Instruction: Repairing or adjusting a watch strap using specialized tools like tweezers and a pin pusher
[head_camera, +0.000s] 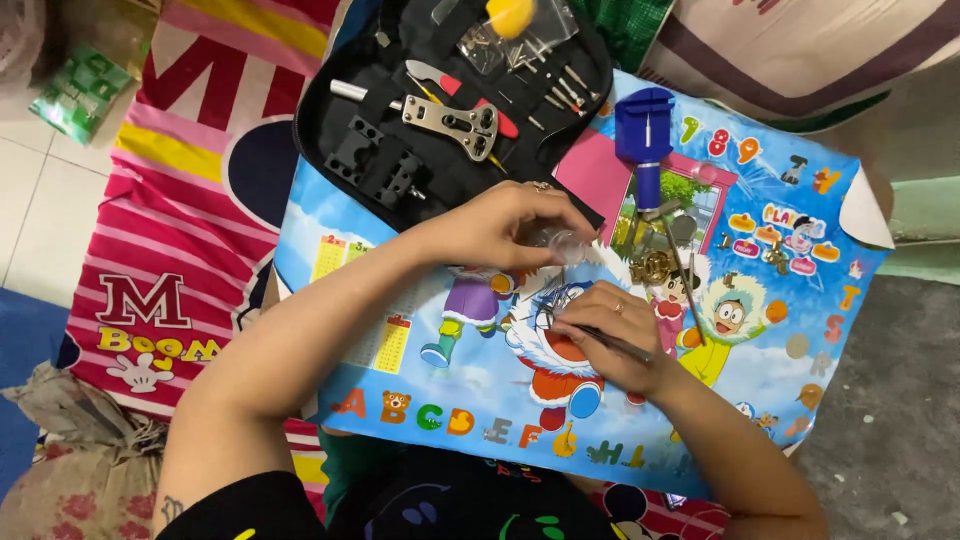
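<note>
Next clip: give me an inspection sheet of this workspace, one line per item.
Surface: small table with a colourful cartoon print, alphabet letters along the near edge.
Job's things: small clear plastic piece at the left hand's fingertips; thin dark tool in the right hand; gold watch part beside them.
Clutter: open black tool case holding a metal case wrench, pin tools and a small bag; blue link remover upright.
Grips: left hand pinches the clear piece; right hand closed on the tool.
Cables: nothing seen.
Surroundings: striped cartoon mat, tiled floor, sack at lower left.
</note>
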